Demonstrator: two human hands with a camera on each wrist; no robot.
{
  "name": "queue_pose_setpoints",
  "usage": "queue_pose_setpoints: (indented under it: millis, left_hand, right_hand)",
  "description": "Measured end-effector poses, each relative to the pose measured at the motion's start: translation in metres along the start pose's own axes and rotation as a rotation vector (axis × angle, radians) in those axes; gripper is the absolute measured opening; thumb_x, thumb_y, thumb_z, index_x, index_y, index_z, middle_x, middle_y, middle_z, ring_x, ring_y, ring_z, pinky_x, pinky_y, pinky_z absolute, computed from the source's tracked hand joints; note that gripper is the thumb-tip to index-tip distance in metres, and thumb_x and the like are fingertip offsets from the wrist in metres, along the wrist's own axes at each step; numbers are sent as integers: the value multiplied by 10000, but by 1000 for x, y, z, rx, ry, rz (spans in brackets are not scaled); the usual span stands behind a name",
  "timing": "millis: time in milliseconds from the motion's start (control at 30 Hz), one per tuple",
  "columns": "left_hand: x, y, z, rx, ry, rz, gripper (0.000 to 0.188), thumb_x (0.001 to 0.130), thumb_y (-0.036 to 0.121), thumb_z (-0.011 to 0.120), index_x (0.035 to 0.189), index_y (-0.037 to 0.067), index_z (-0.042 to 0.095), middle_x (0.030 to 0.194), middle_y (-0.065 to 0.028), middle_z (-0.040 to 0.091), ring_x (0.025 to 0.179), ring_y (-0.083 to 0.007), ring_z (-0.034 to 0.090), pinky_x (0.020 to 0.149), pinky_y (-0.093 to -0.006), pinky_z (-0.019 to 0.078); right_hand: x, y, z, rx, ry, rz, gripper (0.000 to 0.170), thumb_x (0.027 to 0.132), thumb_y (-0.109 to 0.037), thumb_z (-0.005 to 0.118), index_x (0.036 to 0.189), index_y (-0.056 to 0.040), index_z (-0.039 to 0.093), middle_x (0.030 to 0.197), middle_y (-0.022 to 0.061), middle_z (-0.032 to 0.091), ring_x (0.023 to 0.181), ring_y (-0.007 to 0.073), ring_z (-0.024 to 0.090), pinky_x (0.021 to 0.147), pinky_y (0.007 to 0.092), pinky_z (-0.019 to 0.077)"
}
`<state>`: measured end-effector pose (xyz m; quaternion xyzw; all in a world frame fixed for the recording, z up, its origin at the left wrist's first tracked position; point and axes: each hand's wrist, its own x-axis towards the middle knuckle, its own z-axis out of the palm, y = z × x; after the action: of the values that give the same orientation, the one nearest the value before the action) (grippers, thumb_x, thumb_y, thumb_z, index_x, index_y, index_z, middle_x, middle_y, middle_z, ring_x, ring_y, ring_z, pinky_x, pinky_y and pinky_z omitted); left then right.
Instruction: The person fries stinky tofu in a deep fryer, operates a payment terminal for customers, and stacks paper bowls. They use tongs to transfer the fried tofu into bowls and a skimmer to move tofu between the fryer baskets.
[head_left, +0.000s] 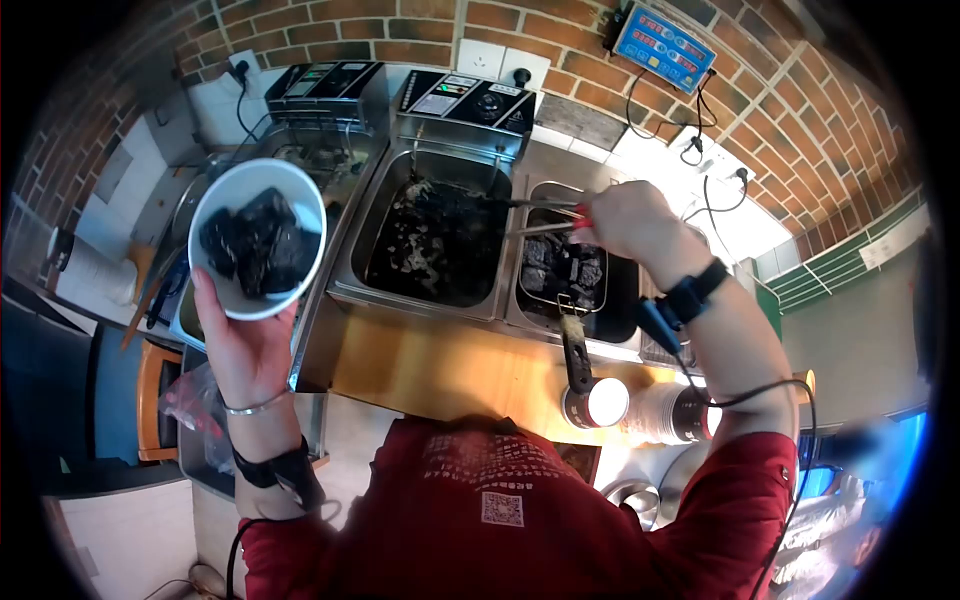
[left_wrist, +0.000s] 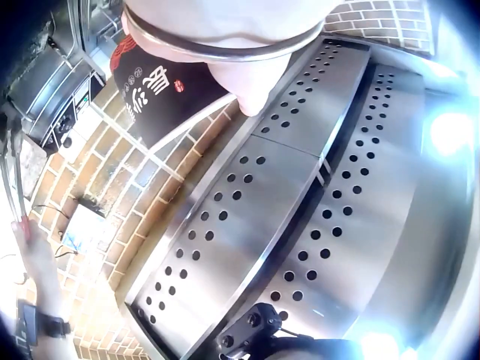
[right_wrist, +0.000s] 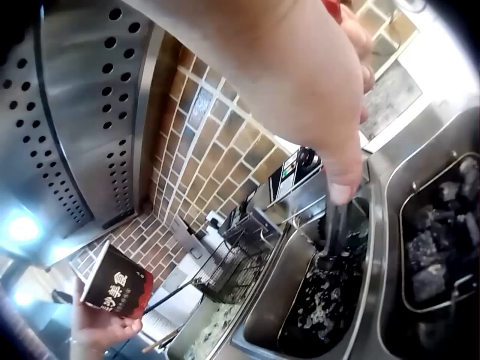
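Note:
My left hand [head_left: 250,350] holds up a white-lined paper bowl [head_left: 232,188], its thumb against the outer side. Several dark, glossy chunks [head_left: 262,245] lie in the bowl, whose outside shows black with a red band in the right wrist view. My right hand [head_left: 632,225] grips metal tongs [right_wrist: 337,229] with red on the handle [head_left: 583,213]. Their ends point left over the middle fryer [head_left: 345,265], where dark pieces and pale froth float in black oil. Below the right hand, a wire basket [head_left: 562,304] in the right-hand fryer holds black cubes [head_left: 590,272].
The basket's black handle [head_left: 577,362] sticks out over the wooden ledge [head_left: 420,360]. Stacked paper bowls [head_left: 668,412] lie at its right end. Another fryer stands at left. A blue digital timer [head_left: 664,48] hangs on the brick wall. A perforated metal hood [left_wrist: 232,202] is overhead.

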<state>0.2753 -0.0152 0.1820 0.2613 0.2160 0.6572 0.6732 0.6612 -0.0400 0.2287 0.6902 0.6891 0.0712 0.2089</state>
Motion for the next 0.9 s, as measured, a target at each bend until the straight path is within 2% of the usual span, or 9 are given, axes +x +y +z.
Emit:
queue_pose_setpoints:
  millis: [67, 167, 300, 367, 500, 567, 700, 800, 900]
  left_hand:
    - [-15, 3, -15, 10, 50, -11, 560, 957, 479, 458, 1401, 146, 387, 1416, -74, 436, 1299, -279, 424, 1034, -478, 396]
    - [-34, -2, -34, -49, 138, -70, 556, 963, 484, 437, 1400, 144, 385, 1411, -77, 441, 1286, -274, 439, 1025, -476, 404]
    - [-52, -14, -60, -61, 148, -102, 549, 971, 470, 426, 1399, 129, 388, 1407, -86, 445, 1283, -271, 443, 1035, -484, 391]
    - [-59, -17, -68, -78, 133, -110, 540, 978, 461, 414, 1397, 122, 390, 1406, -89, 446, 1278, -275, 449, 1039, -484, 388]
    - [-69, -19, -77, -125, 87, -147, 503, 1004, 419, 360, 1390, 98, 397, 1395, -87, 459, 1251, -279, 476, 1056, -464, 377]
    - [-75, -16, -78, -90, 73, -159, 505, 1007, 409, 352, 1393, 86, 390, 1407, -92, 445, 1263, -269, 465, 1065, -459, 370]
    - [-83, -13, -93, -45, 94, -156, 531, 1005, 405, 350, 1416, 69, 353, 1416, -99, 432, 1282, -267, 443, 1070, -439, 366]
    - [-88, -14, -101, -35, 101, -166, 536, 1004, 400, 349, 1424, 67, 337, 1415, -102, 433, 1282, -267, 444, 1069, -429, 366]
    - [-92, -15, -106, -35, 83, -215, 531, 1005, 396, 342, 1420, 65, 339, 1411, -98, 438, 1277, -262, 450, 1063, -426, 373]
  right_hand:
    - [22, -29, -10, -129, -255, 28, 524, 840, -571, 569, 1091, -116, 631, 899, 69, 698, 863, 261, 678, 721, 373, 533]
    - [45, -60, -9, -78, -255, 14, 390, 871, -457, 606, 1092, -147, 690, 1115, 39, 676, 1011, 239, 653, 793, 377, 527]
    - [84, -80, 16, -115, -332, 29, 414, 860, -450, 616, 1098, -118, 682, 1069, 43, 692, 970, 230, 664, 748, 359, 544]
    - [90, -88, 23, -167, -357, 54, 344, 884, -350, 594, 1130, -125, 678, 1110, 44, 682, 995, 239, 657, 761, 357, 547]
    - [95, -85, 50, -219, -345, 17, 269, 895, -268, 568, 1081, -125, 699, 1088, 45, 687, 994, 254, 658, 758, 358, 546]
    - [83, -76, 55, -195, -107, -30, 231, 902, -249, 555, 1007, -119, 716, 1051, 49, 694, 976, 254, 664, 758, 358, 543]
    - [39, -54, 21, 98, -74, 58, 340, 892, -399, 572, 1059, -116, 657, 969, 135, 685, 914, 303, 663, 765, 414, 525]
    - [15, -36, 34, 250, 77, -13, 367, 910, -416, 542, 1003, -84, 668, 992, 119, 684, 937, 298, 653, 796, 415, 517]
    - [-3, -35, 50, 285, -84, 166, 408, 914, -452, 519, 1014, -77, 644, 935, 157, 676, 908, 341, 644, 782, 444, 507]
